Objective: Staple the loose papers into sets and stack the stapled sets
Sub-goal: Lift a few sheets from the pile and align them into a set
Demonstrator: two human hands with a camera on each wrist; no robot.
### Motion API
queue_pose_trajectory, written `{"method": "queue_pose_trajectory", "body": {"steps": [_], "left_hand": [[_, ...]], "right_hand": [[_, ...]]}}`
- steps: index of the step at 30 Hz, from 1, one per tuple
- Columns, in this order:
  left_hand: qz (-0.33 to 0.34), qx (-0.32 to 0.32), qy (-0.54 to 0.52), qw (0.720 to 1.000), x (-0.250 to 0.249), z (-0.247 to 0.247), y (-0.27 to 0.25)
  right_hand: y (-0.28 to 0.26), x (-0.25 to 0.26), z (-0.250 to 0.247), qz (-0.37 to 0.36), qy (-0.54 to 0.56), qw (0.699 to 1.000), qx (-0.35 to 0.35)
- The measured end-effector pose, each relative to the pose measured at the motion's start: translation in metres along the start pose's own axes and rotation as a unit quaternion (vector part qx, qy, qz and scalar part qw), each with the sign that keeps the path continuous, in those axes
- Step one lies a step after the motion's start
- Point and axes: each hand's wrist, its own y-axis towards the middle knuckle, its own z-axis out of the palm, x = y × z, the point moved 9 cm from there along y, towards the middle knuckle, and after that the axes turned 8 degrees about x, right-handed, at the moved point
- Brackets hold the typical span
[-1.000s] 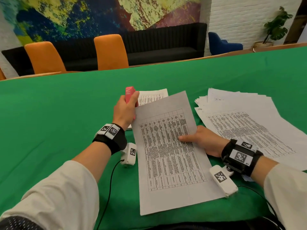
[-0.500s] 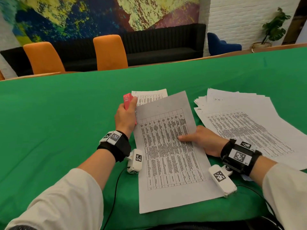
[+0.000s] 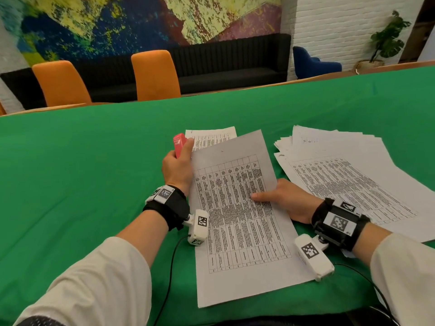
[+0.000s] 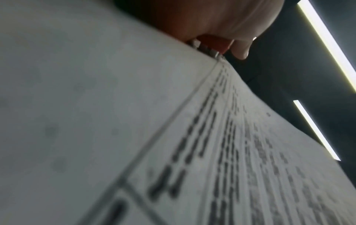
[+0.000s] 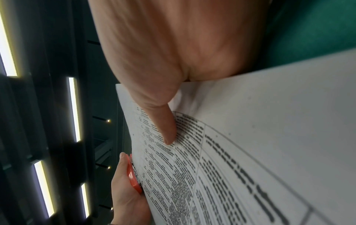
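My left hand (image 3: 179, 161) grips a small red stapler (image 3: 179, 143) at the left edge of a printed paper set (image 3: 237, 208), near its top corner. The right wrist view shows the stapler (image 5: 133, 173) against that edge, with my left hand's fingers (image 5: 123, 190) round it. My right hand (image 3: 280, 198) pinches the set at its right edge, thumb (image 5: 165, 124) on the printed table and fingers underneath; the sheet is lifted off the green cloth there. The left wrist view is filled by the blurred page (image 4: 173, 137) with the stapler (image 4: 213, 45) at its far end.
A fanned pile of loose printed sheets (image 3: 348, 180) lies to the right on the green tablecloth (image 3: 82, 172). Another printed sheet (image 3: 211, 136) lies behind the held set. Two orange chairs (image 3: 155, 74) and a black sofa stand past the table's far edge.
My left hand has drawn the stapler back toward me along the paper's left edge. The right hand now lifts the paper's right edge, thumb on top.
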Motion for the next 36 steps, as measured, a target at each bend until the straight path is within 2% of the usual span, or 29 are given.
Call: {"method": "queue_pose_trajectory", "body": {"steps": [3, 6, 10, 13, 15, 17, 19, 22, 24, 25, 26, 27, 28, 30, 31, 33, 36], "left_hand": [[-0.007, 0.015, -0.001, 1.0, -0.002, 0.004, -0.001], [-0.052, 0.076, -0.009, 0.996, -0.006, 0.012, -0.002], [-0.095, 0.121, 0.104, 0.983, -0.019, -0.014, 0.0], [-0.137, 0.162, 0.169, 0.963, -0.016, -0.034, -0.01], [-0.181, 0.204, 0.212, 0.939, -0.003, -0.041, -0.025], [-0.184, 0.247, 0.309, 0.9, 0.008, -0.043, -0.038], [-0.139, 0.281, 0.448, 0.837, 0.013, -0.039, -0.044], [-0.071, 0.329, 0.557, 0.76, 0.016, -0.023, -0.054], [-0.038, 0.354, 0.589, 0.726, 0.02, -0.016, -0.055], [-0.027, 0.356, 0.592, 0.723, 0.021, -0.015, -0.054], [-0.019, 0.354, 0.579, 0.735, 0.018, -0.015, -0.052], [-0.006, 0.345, 0.544, 0.765, 0.012, -0.014, -0.051], [0.012, 0.329, 0.48, 0.813, 0.0, -0.014, -0.05], [0.027, 0.28, 0.285, 0.916, -0.023, -0.019, -0.05], [0.014, 0.26, 0.191, 0.947, -0.029, -0.021, -0.052], [-0.023, 0.252, 0.098, 0.962, -0.032, -0.018, -0.061], [-0.053, 0.292, 0.072, 0.952, -0.026, -0.003, -0.077]], "right_hand": [[0.0, 0.0, 0.0, -0.006, 0.0, 1.0, 0.0], [-0.001, 0.001, 0.0, -0.008, 0.006, 1.0, -0.001], [-0.001, 0.001, 0.0, -0.01, 0.007, 1.0, -0.002], [-0.001, 0.0, -0.002, -0.011, 0.01, 1.0, -0.006], [-0.001, 0.0, -0.003, -0.01, 0.017, 1.0, -0.009], [-0.002, 0.0, -0.005, -0.008, 0.029, 0.999, -0.012], [-0.002, -0.001, -0.007, -0.007, 0.043, 0.999, -0.012], [-0.002, -0.002, -0.009, -0.012, 0.068, 0.997, -0.015], [-0.004, -0.002, -0.011, -0.018, 0.087, 0.996, -0.02], [-0.005, -0.001, -0.012, -0.02, 0.096, 0.995, -0.022], [-0.006, -0.001, -0.012, -0.023, 0.109, 0.993, -0.023], [-0.007, 0.0, -0.013, -0.026, 0.126, 0.991, -0.024], [-0.007, 0.001, -0.014, -0.028, 0.147, 0.988, -0.025], [-0.007, 0.006, -0.016, -0.026, 0.181, 0.983, -0.027], [-0.006, 0.01, -0.016, -0.026, 0.189, 0.981, -0.029], [-0.004, 0.027, -0.018, -0.038, 0.183, 0.982, -0.035], [0.003, 0.067, -0.02, -0.083, 0.168, 0.982, -0.038]]}}
